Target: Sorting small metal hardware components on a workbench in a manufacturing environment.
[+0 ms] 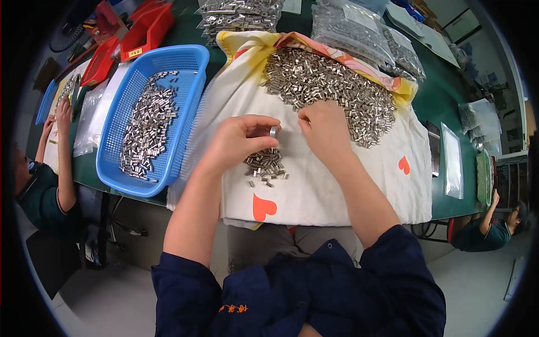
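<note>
My left hand [238, 139] is closed, with a short shiny metal ring [274, 131] pinched between the thumb and fingertips. Just below it lies a small heap of metal sleeves [265, 164] on a white cloth [314, 194] with red hearts. My right hand [327, 128] is curled closed at the near edge of a large pile of the same small metal sleeves [368, 106]; whether its fingertips hold one is hidden. To the left of my hands stands a blue mesh basket [193, 106], partly filled with metal sleeves [149, 123].
Clear bags of metal parts [238, 17] and more bags [348, 31] line the far side of the green table [435, 106]. Red bins [147, 31] stand beyond the basket. A phone [433, 147] and a plastic bag [451, 160] lie at right. Other people sit at both sides.
</note>
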### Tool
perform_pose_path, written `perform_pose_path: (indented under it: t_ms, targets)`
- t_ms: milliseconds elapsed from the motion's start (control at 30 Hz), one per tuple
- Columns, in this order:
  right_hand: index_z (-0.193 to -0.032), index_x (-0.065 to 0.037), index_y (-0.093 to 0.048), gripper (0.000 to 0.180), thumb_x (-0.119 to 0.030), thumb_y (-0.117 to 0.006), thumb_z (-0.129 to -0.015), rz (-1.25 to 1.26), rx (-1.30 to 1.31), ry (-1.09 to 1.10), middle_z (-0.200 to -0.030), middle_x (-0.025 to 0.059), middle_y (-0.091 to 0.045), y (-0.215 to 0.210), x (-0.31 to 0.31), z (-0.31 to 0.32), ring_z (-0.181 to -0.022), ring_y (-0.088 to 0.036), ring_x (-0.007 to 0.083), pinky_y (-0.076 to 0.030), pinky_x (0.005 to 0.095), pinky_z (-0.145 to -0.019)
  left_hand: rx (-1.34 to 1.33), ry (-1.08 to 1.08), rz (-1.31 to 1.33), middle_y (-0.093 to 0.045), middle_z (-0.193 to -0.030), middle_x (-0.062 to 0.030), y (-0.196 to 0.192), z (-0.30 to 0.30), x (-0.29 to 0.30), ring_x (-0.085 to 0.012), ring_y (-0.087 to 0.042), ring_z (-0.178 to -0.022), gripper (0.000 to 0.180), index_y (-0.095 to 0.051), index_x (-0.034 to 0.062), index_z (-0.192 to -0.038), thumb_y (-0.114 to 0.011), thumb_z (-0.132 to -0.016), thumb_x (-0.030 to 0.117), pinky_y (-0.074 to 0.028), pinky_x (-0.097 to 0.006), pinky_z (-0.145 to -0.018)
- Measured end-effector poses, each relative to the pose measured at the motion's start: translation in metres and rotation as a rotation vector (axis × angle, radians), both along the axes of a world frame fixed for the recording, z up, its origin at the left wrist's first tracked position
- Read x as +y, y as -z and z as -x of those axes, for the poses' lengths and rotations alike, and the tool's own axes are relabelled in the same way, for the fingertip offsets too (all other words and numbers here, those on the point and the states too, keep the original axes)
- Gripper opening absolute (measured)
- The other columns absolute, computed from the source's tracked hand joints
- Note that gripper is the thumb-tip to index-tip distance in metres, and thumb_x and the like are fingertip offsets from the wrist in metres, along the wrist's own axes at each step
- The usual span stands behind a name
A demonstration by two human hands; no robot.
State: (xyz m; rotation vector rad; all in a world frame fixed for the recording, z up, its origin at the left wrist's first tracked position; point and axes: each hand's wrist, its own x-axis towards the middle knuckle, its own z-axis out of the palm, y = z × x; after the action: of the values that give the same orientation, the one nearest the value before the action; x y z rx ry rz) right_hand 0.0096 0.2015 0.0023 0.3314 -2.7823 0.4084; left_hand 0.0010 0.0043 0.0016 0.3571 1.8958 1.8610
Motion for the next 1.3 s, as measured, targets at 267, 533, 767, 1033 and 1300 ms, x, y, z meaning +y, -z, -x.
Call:
perform_pose_path:
  t_ms: [267,533,767,1033,1300]
  targets:
    - [-0.074,-0.008,-0.062,0.006,-0.013,-0.062,-0.072,0.022,-0.022,0.018,-0.076,0.0065,-0.058,-0.003,0.001,-0.002,-0.079,-0.053,0.0235,-0.041,0.0358,-0.072,-0.007,0.0,-0.039,-0.063,-0.086,-0.0015,-0.001,0.0,-0.001,-0.0051,-0.057,-0.075,0.031,-0.06,0.0002,-0.103,-0.066,-0.072,0.0,-0.047,-0.019,-0.068]
    - [-0.074,-0.002,-0.06,0.006,-0.007,-0.061,-0.072,0.781,-0.316,-0.163,-0.074,0.0061,-0.06,-0.021,-0.021,-0.021,-0.067,-0.056,0.0172,-0.045,0.027,-0.063,-0.019,-0.005,-0.095,-0.062,-0.086,-0.0034,0.002,0.001,-0.001,-0.0059,-0.057,-0.076,0.033,-0.059,-0.0015,-0.104,-0.067,-0.072,0.001,-0.047,-0.019,-0.068]
    - [-0.069,-0.005,-0.057,0.005,-0.005,-0.06,-0.065,0.454,0.026,-0.227,-0.072,0.0079,-0.058,-0.019,-0.027,-0.025,-0.07,-0.054,0.0268,-0.045,0.0349,-0.064,-0.01,-0.023,-0.088,-0.064,-0.087,-0.0053,0.001,-0.002,0.0,-0.0073,-0.058,-0.076,0.034,-0.059,-0.0026,-0.104,-0.068,-0.072,0.003,-0.047,-0.02,-0.068]
    - [-0.076,-0.005,-0.059,0.007,-0.008,-0.061,-0.07,0.605,-0.102,-0.22,-0.071,0.008,-0.059,-0.02,-0.02,-0.023,-0.071,-0.056,0.0247,-0.045,0.0349,-0.065,-0.02,-0.032,-0.13,-0.064,-0.087,-0.007,-0.002,-0.001,0.002,-0.0095,-0.06,-0.078,0.032,-0.059,-0.0043,-0.102,-0.068,-0.072,0.001,-0.049,-0.021,-0.069]
    - [-0.085,-0.003,-0.062,0.013,-0.01,-0.063,-0.074,0.55,-0.027,0.039,-0.078,0.0081,-0.061,-0.024,0.015,-0.005,-0.07,-0.059,0.0164,-0.046,0.0257,-0.064,0.013,-0.006,-0.035,-0.064,-0.087,-0.0047,-0.004,0.0,-0.001,-0.0087,-0.06,-0.078,0.031,-0.06,-0.0022,-0.102,-0.067,-0.072,0.0,-0.048,-0.02,-0.07]
